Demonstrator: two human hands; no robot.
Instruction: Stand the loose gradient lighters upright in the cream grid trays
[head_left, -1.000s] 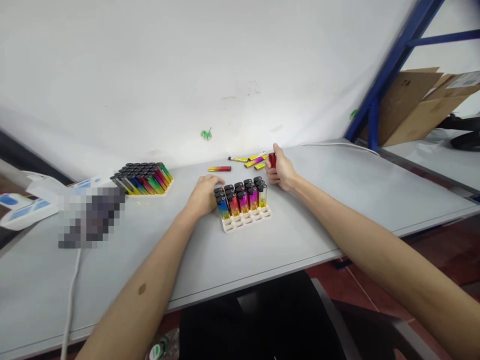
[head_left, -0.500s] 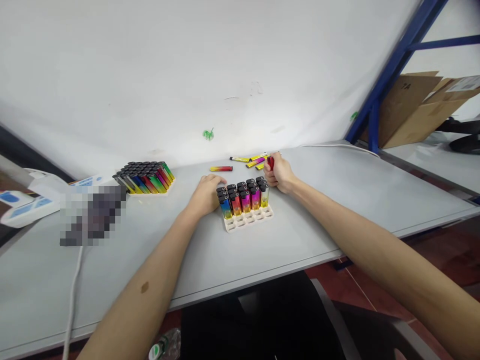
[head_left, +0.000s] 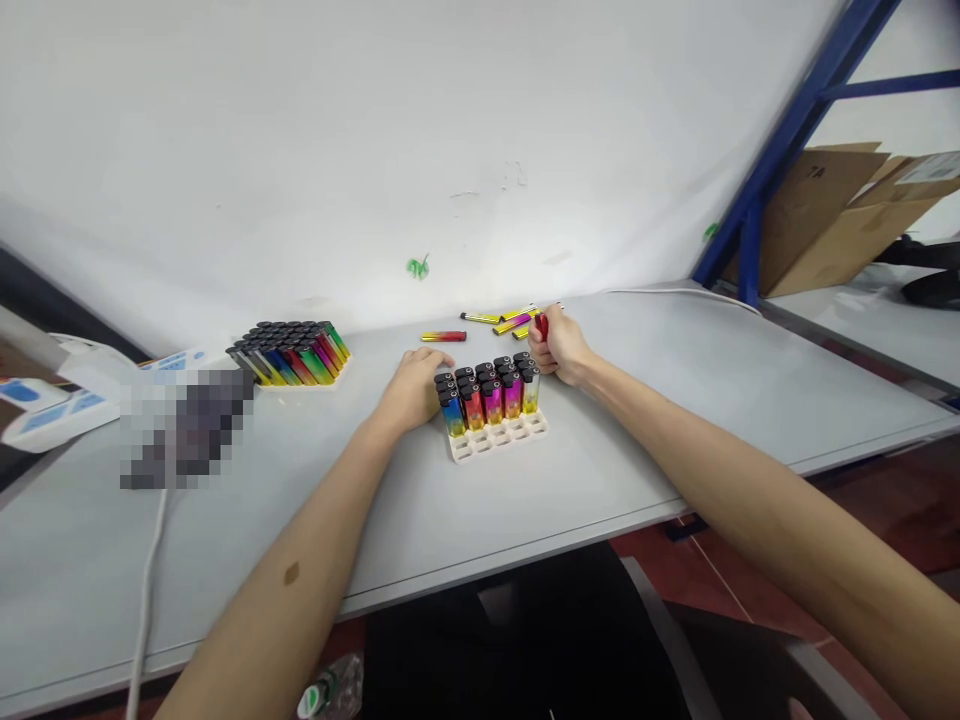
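Note:
My right hand (head_left: 559,345) is closed in a fist around a red lighter (head_left: 541,325), held upright just behind the right end of a white slotted rack (head_left: 499,440). Several black-topped lighters (head_left: 492,395) in blue, red, pink, purple and yellow stand upright in the rack, with bare slots along its near side. At the rack's left end rests my left hand (head_left: 414,388), its visible finger stretched out past the lighter tops. The other fingertips are partly hidden, and I cannot tell how firmly they touch the rack.
Behind the rack lie a red-yellow lighter (head_left: 443,337) and several loose lighters (head_left: 514,321). A second, fuller rack of lighters (head_left: 292,355) stands left, near a blurred dark object (head_left: 199,425) and a white cable (head_left: 150,570). Cardboard boxes (head_left: 832,220) sit beyond a blue frame (head_left: 750,240).
Almost nothing differs. Both hands keep their places and the red lighter stays in my right fist; the view has shifted very slightly.

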